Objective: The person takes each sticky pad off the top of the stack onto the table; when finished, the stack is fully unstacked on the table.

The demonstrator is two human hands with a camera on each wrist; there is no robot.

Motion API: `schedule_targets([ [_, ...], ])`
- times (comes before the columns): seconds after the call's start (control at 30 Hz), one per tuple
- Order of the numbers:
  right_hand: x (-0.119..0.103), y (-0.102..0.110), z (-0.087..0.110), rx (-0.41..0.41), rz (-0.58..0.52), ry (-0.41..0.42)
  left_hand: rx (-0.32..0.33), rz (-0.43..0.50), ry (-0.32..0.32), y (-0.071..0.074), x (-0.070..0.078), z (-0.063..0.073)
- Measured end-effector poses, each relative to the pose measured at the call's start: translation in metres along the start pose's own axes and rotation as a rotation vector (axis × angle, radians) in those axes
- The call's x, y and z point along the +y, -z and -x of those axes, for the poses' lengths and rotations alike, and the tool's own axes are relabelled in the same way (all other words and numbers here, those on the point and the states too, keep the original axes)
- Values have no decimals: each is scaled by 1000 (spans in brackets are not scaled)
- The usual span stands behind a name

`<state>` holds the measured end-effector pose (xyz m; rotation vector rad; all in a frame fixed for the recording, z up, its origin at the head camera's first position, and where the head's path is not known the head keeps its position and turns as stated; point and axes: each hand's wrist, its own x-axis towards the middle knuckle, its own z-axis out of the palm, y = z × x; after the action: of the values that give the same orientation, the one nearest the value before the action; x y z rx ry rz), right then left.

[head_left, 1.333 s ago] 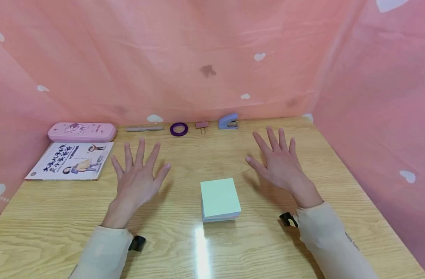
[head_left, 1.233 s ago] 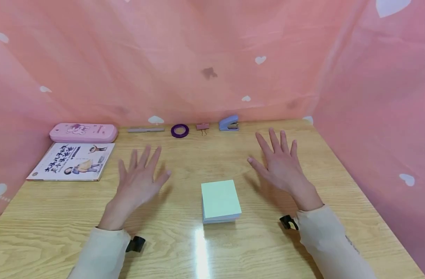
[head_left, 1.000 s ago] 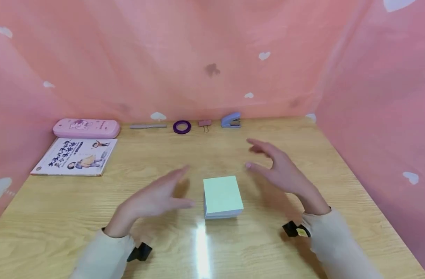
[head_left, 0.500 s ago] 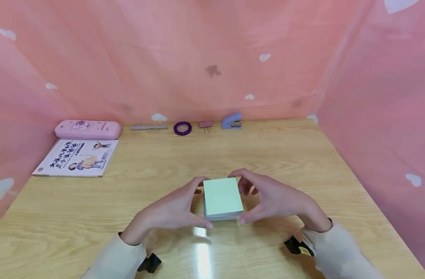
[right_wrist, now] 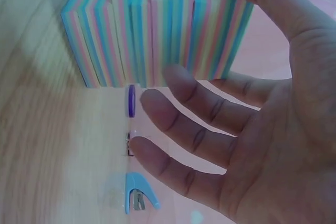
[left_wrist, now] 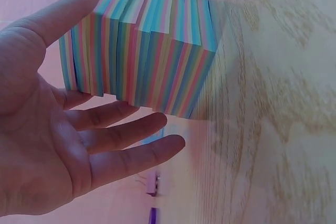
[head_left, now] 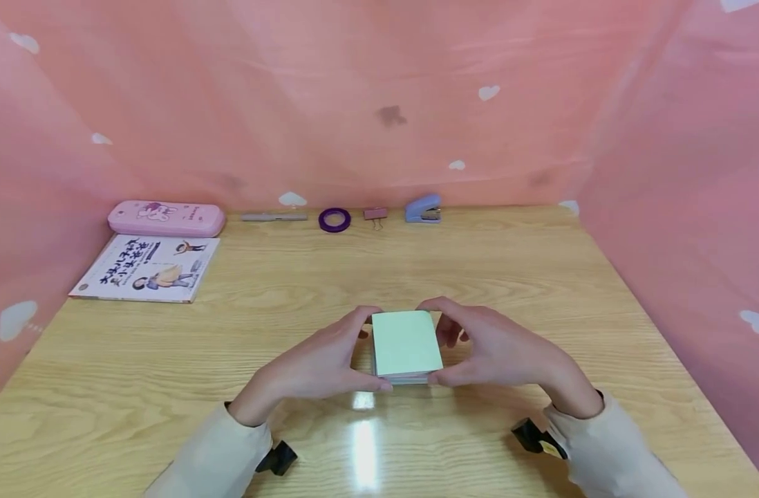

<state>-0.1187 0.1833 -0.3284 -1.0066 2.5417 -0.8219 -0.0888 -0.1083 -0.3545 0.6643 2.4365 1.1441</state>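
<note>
A tall stack of square sticky notes (head_left: 407, 342) with a pale green top sits on the table between both hands. Its sides show pastel blue, pink and yellow layers, slightly uneven, in the left wrist view (left_wrist: 142, 51). My left hand (head_left: 330, 356) grips the stack's left corners, thumb at the near side and index finger at the far side. From the right, my right hand (head_left: 500, 346) holds it likewise by thumb and index finger. In the right wrist view, the other fingers (right_wrist: 197, 137) spread loosely below the stack (right_wrist: 152, 35).
Along the back edge lie a pink pencil case (head_left: 166, 218), a grey pen (head_left: 274, 217), a purple tape roll (head_left: 323, 221), a pink binder clip (head_left: 375, 214) and a blue stapler (head_left: 422, 209). A picture book (head_left: 146, 268) lies at left. Pink curtains (head_left: 330, 104) enclose the table.
Both hands, first spread open apart over the table, have come inward, curled around the stack of sticky notes and taken hold of its corners. The view has shifted slightly.
</note>
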Motion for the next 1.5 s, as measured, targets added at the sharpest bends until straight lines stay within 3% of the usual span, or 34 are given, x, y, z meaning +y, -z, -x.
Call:
schedule_targets([
  [0.3, 0, 4, 0, -1, 16, 44, -4, 15, 0, 0, -1, -1],
  [0.63, 5, 10, 3, 66, -9, 98, -4, 5, -15, -4, -1, -4],
  [0.83, 5, 20, -6, 105, -48, 112, 1, -6, -12, -5, -2, -3],
  [1.0, 7, 35, -30, 148, -31, 122, 0, -8, -20, -6, -2, -4],
  [1.2, 16, 46, -78, 129, -70, 63, -1, -62, 1, -6, -1, -3],
  [1.5, 20, 32, -154, 59, -132, 32, -11, -81, 16, -5, -2, -4],
])
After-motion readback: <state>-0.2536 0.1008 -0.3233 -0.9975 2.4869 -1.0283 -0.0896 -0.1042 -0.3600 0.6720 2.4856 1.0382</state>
